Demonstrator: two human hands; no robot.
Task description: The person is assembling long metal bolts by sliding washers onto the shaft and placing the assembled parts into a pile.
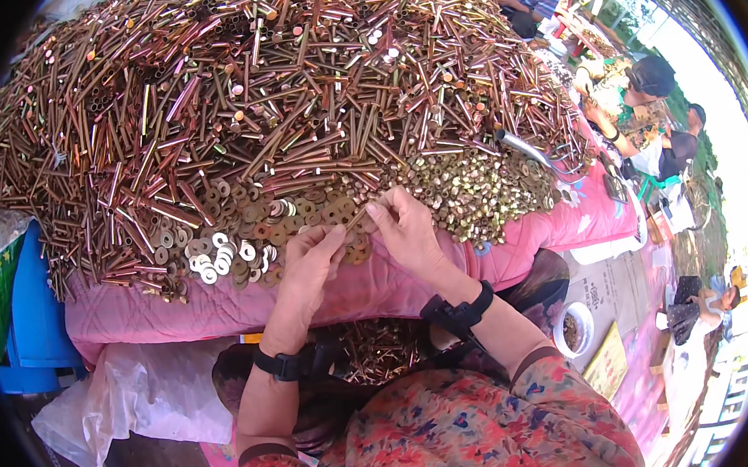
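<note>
My left hand (309, 266) and my right hand (407, 229) meet above the near edge of the pink quilted cover (180, 309). Between their pinched fingertips runs a thin brass-coloured bolt (356, 219), its ends hidden by the fingers. Just beyond and below the hands lie flat washers (261, 227), mostly dull brass, with a cluster of shiny silver washers (222, 259) left of my left hand. A heap of small nuts (475, 193) spreads to the right of my right hand. Behind everything rises a big pile of bolts and metal sleeves (277, 93).
A curved metal tube (521, 148) rests at the pile's right. Left stand a blue bin (39, 300) and clear plastic sheeting (134, 398). More metal pieces (373, 351) lie below the quilt's edge. A white bucket (574, 330) stands right; several people (650, 84) sit farther off.
</note>
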